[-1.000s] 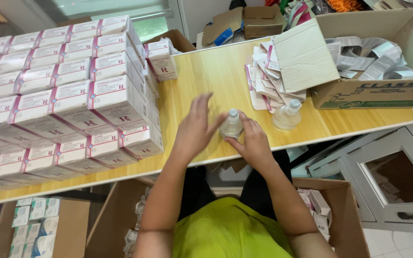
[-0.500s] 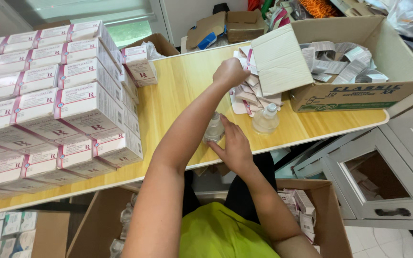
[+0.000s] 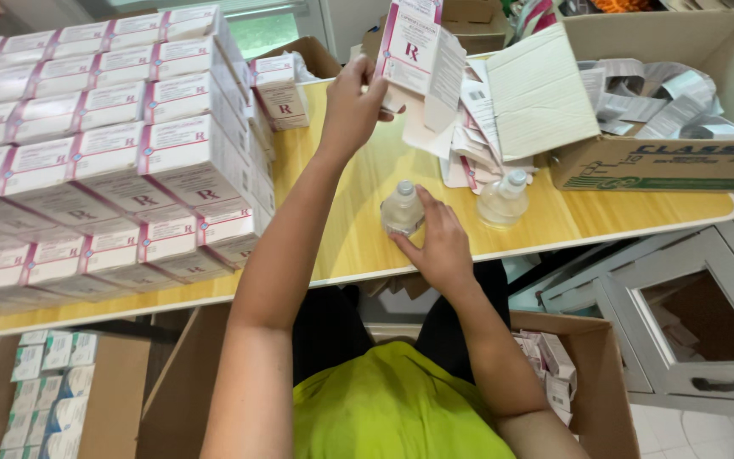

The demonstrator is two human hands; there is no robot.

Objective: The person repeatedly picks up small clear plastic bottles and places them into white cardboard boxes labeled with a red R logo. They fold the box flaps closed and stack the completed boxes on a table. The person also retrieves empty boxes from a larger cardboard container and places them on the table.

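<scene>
White-and-pink flat carton [image 3: 414, 47] in left hand [image 3: 352, 106] — clear bottle [image 3: 402, 208] under right hand [image 3: 442, 246]

A table [image 3: 341, 238] runs across the view, with the person seated at its near edge. On its left half stands a stack of cartons [image 3: 95, 144], several rows deep. Near the middle of the near edge a small bottle [image 3: 402, 206] stands upright, the right hand [image 3: 441, 246] touching it from the near side. To its right, close by, stands a second bottle [image 3: 503, 197]. Behind both lies a heap of flat cartons [image 3: 469, 136]. The left hand [image 3: 352, 106] holds one flat carton [image 3: 418, 51] lifted above that heap. At the right end sits an open cardboard box [image 3: 664, 161] with folded leaflets [image 3: 664, 102] inside. More boxes stand on the floor below.
</scene>
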